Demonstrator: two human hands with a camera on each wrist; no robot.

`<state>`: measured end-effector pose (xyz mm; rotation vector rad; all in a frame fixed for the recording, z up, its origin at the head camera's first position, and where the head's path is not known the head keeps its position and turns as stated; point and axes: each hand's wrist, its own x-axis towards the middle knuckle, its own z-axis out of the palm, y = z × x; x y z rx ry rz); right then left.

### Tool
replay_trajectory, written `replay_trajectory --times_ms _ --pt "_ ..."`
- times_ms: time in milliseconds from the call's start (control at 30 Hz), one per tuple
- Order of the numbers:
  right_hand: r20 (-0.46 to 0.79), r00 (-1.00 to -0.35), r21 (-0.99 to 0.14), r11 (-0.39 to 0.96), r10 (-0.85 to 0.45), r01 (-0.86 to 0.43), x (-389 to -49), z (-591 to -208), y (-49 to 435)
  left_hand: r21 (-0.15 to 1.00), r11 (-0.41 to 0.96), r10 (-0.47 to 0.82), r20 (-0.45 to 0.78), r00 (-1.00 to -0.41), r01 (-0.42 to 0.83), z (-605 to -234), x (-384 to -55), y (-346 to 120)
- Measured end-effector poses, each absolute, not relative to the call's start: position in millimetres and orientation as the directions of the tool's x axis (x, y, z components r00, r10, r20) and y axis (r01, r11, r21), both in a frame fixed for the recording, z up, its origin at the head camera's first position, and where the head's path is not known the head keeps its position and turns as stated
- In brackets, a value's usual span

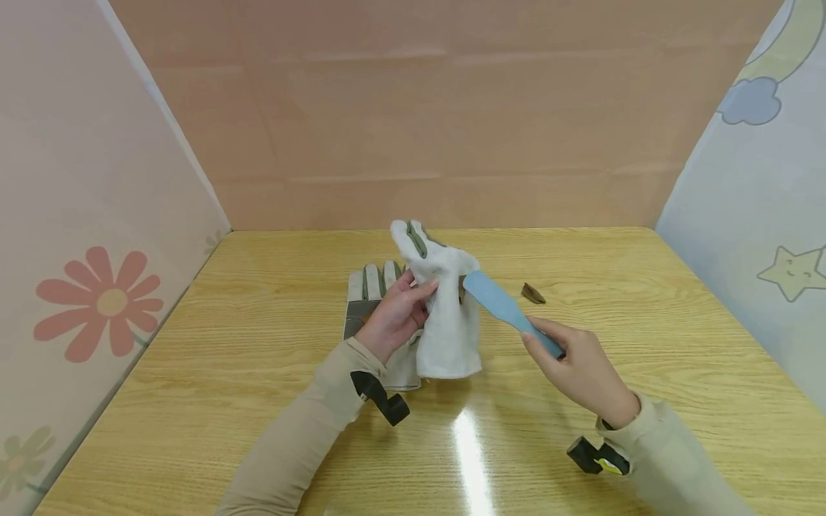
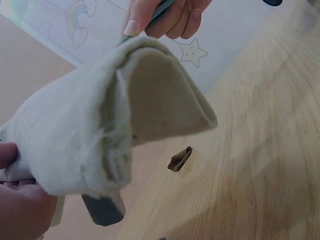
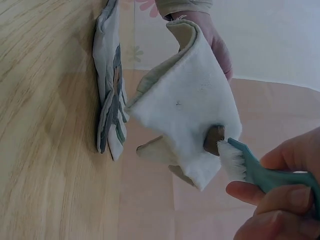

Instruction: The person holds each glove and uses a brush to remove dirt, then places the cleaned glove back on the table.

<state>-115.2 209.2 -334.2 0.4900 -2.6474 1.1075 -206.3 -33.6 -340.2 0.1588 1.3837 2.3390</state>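
My left hand grips a white work glove with green-grey parts between its fingers, thumb across the cloth. The glove is raised, its cuff hanging toward me. A small brown piece, flat against the white cloth, shows on the side facing right. In my right hand is a light blue brush, pinched by its handle. Its white bristles come right up to the brown piece. Behind the left hand a second glove, white and grey, lies on the table, partly covered.
A curled brown scrap, like a dry leaf, lies on the wooden table right of the raised glove. An orange-brown bit shows on the lying glove. A plain backdrop and printed side panels stand around the table.
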Motion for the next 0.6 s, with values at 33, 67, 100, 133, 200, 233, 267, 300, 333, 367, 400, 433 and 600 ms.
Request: replay_trajectory --times_ms 33,67,100,133,200,233,267,300,333,367,400,433,600 --pt "0.336 -0.918 -0.645 0.659 -0.210 -0.387 -115.0 -333.6 209.5 0.859 -0.421 0.398 -0.113 -0.910 -0.291 -340.3 -206.6 -33.5" --pt "0.338 -0.919 -0.648 0.659 -0.202 -0.383 -114.8 -332.7 210.0 0.859 -0.423 0.388 -0.116 -0.914 -0.289 -340.4 -207.0 -33.5" --pt "0.338 -0.922 -0.652 0.659 -0.191 -0.376 -114.3 -331.3 210.2 0.858 -0.426 0.378 -0.119 -0.918 -0.287 -340.5 -207.5 -33.5" --pt "0.340 -0.923 -0.656 0.658 -0.178 -0.369 -113.9 -329.9 210.6 0.858 -0.428 0.371 -0.121 -0.921 -0.285 -340.7 -207.9 -33.1" --pt "0.347 -0.925 -0.666 0.654 -0.155 -0.360 -113.6 -327.9 211.3 0.854 -0.436 0.357 -0.128 -0.925 -0.286 -341.1 -208.7 -32.5" --pt "0.353 -0.924 -0.671 0.648 -0.147 -0.360 -113.8 -327.3 211.2 0.851 -0.441 0.353 -0.129 -0.927 -0.287 -341.6 -209.1 -32.3" --pt "0.355 -0.924 -0.674 0.645 -0.144 -0.359 -114.0 -326.9 210.6 0.850 -0.443 0.348 -0.131 -0.928 -0.286 -342.0 -209.3 -32.1" --pt "0.355 -0.924 -0.676 0.643 -0.144 -0.360 -114.5 -326.9 209.8 0.848 -0.446 0.345 -0.133 -0.929 -0.287 -342.5 -209.5 -32.0" --pt "0.356 -0.923 -0.675 0.642 -0.149 -0.364 -115.0 -327.4 208.9 0.845 -0.450 0.343 -0.136 -0.929 -0.290 -342.9 -209.4 -31.8" --pt "0.356 -0.921 -0.674 0.640 -0.157 -0.369 -115.6 -328.2 207.7 0.843 -0.453 0.344 -0.135 -0.929 -0.291 -343.3 -209.4 -31.7" --pt "0.352 -0.921 -0.673 0.638 -0.168 -0.374 -116.1 -329.0 206.2 0.843 -0.452 0.346 -0.135 -0.929 -0.291 -343.7 -209.2 -31.5" --pt "0.347 -0.921 -0.674 0.636 -0.179 -0.377 -116.6 -329.9 204.6 0.843 -0.452 0.348 -0.134 -0.928 -0.292 -343.9 -209.0 -31.3" --pt "0.328 -0.924 -0.676 0.634 -0.199 -0.376 -118.1 -333.6 201.5 0.850 -0.442 0.353 -0.130 -0.927 -0.288 -343.3 -207.9 -30.4"
